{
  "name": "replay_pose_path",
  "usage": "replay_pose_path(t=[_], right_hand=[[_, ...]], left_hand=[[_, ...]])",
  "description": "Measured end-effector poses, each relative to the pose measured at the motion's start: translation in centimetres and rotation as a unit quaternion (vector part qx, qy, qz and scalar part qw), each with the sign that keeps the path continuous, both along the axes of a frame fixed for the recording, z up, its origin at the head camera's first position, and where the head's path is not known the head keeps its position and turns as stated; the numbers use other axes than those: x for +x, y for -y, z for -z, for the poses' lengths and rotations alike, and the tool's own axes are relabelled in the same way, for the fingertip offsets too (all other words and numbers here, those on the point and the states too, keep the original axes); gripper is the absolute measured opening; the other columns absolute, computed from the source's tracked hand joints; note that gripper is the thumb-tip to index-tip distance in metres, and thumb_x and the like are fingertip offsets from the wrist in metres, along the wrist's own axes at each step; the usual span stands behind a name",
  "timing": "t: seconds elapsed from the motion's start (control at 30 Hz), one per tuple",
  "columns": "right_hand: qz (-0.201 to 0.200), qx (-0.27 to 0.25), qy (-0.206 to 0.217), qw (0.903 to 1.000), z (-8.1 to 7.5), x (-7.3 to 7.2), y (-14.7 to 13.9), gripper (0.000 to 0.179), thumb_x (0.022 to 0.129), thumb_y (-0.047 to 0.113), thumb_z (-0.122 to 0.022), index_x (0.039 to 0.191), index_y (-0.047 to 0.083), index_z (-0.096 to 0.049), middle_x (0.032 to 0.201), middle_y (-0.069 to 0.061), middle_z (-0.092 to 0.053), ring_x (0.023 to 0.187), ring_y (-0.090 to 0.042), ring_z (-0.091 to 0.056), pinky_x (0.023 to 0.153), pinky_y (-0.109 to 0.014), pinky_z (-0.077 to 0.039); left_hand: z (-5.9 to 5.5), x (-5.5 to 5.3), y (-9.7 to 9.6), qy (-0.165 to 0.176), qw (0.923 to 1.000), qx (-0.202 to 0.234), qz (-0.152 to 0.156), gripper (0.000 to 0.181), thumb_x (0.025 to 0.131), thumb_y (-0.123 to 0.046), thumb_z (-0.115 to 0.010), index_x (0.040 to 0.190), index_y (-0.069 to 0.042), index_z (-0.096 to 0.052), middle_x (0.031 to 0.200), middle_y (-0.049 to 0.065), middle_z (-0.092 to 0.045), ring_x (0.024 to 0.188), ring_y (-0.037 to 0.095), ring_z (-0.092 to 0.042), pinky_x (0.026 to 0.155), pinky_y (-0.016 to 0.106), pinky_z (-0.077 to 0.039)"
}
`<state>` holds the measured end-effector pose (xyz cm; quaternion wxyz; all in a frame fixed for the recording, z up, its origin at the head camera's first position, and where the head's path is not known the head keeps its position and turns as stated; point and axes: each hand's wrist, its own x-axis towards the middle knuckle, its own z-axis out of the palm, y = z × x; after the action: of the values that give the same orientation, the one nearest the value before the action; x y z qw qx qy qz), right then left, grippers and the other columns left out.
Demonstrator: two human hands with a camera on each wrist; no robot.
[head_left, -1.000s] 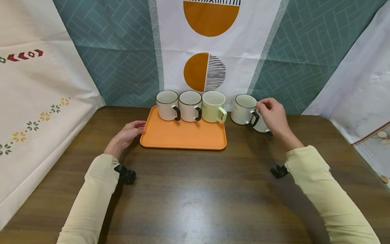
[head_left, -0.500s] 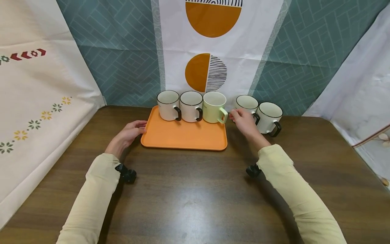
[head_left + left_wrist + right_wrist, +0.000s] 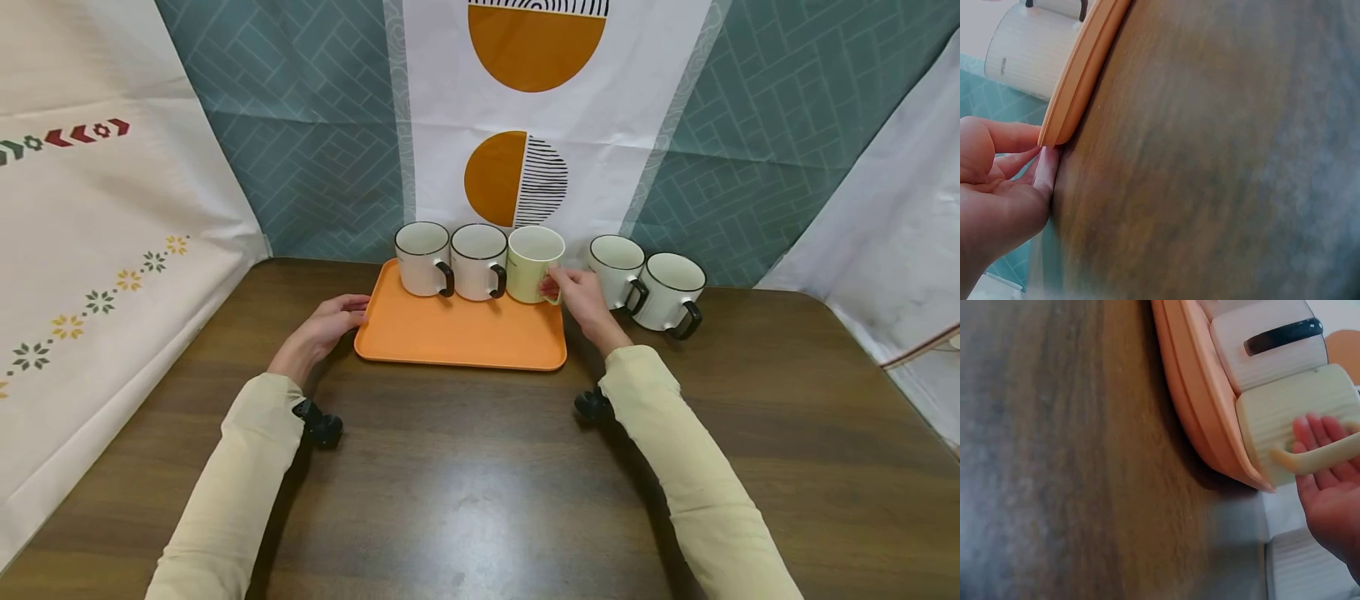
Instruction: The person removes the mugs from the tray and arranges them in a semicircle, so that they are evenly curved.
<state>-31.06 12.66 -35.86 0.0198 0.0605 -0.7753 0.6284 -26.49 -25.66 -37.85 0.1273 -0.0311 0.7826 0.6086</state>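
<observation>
An orange tray (image 3: 457,335) carries two white mugs with black handles, a left white mug (image 3: 420,267) and a middle white mug (image 3: 474,268), and a pale green mug (image 3: 527,275) at its right end. My left hand (image 3: 322,329) pinches the tray's left edge, thumb and finger at the rim in the left wrist view. My right hand (image 3: 585,304) is at the green mug's handle (image 3: 1319,457). In the right wrist view its fingers (image 3: 1319,428) lie behind the handle, fairly straight and near the mug's wall; the thumb is hidden there.
Right of the tray, two more white mugs with black handles, the nearer-left mug (image 3: 611,271) and the outer mug (image 3: 667,292), stand close together on the wooden table (image 3: 465,467). A patterned cloth (image 3: 322,167) hangs behind the table.
My right hand has come left from the outer white mug, past its neighbour, to the green mug's handle. My left hand stays at the tray's edge. The view has shifted slightly.
</observation>
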Motion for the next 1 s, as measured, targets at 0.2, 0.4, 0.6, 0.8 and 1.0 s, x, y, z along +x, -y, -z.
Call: replay_pose_path(t=[0.2, 0.4, 0.6, 0.8, 1.0], right_hand=[[-0.009, -0.037, -0.007, 0.9992, 0.7, -0.4, 0.3, 0.037, 0.1, 0.02, -0.052, 0.094, -0.014, -0.064, 0.076, -0.002, -0.066, 0.069, -0.01, -0.064, 0.079, -0.024, -0.052], [0.015, -0.062, -0.014, 0.9979, 0.7, -0.1, 1.0, 0.034, 0.1, 0.017, -0.05, 0.081, -0.012, -0.056, 0.061, -0.002, -0.049, 0.056, -0.014, -0.047, 0.057, -0.024, -0.044], [0.041, -0.052, -0.011, 0.9978, 0.6, 0.2, 1.3, 0.037, 0.101, 0.019, -0.045, 0.078, -0.01, -0.05, 0.056, 0.001, -0.04, 0.055, -0.013, -0.038, 0.054, -0.025, -0.036], [0.056, -0.002, -0.029, 0.998, 0.6, 0.6, 1.2, 0.042, 0.102, 0.023, -0.043, 0.079, -0.012, -0.049, 0.061, -0.001, -0.041, 0.058, -0.015, -0.039, 0.054, -0.023, -0.034], [0.048, 0.024, -0.038, 0.9979, 0.5, 0.9, 1.1, 0.045, 0.104, 0.028, -0.038, 0.081, -0.009, -0.048, 0.065, -0.003, -0.042, 0.058, -0.015, -0.038, 0.054, -0.024, -0.032]], left_hand=[[-0.1, 0.0, -0.1, -0.002, 1.0, 0.002, -0.002, 0.053, 0.097, 0.006, -0.041, 0.146, 0.012, -0.022, 0.147, 0.029, -0.029, 0.131, 0.036, -0.032, 0.111, 0.043, -0.028], [-0.2, 0.1, -0.1, -0.007, 1.0, 0.003, 0.0, 0.053, 0.097, 0.006, -0.041, 0.146, 0.013, -0.022, 0.146, 0.03, -0.029, 0.131, 0.036, -0.033, 0.111, 0.043, -0.028], [-0.2, 0.2, -0.1, -0.008, 1.0, 0.002, 0.001, 0.053, 0.097, 0.005, -0.041, 0.146, 0.012, -0.022, 0.146, 0.03, -0.029, 0.131, 0.036, -0.033, 0.111, 0.043, -0.028], [-0.1, 0.2, -0.2, -0.009, 0.9999, 0.006, 0.005, 0.053, 0.097, 0.005, -0.041, 0.146, 0.012, -0.022, 0.146, 0.03, -0.028, 0.131, 0.036, -0.032, 0.112, 0.043, -0.027], [-0.2, 0.2, -0.2, -0.009, 0.9999, 0.004, 0.008, 0.053, 0.097, 0.005, -0.04, 0.146, 0.013, -0.021, 0.146, 0.031, -0.027, 0.131, 0.038, -0.031, 0.112, 0.044, -0.026]])
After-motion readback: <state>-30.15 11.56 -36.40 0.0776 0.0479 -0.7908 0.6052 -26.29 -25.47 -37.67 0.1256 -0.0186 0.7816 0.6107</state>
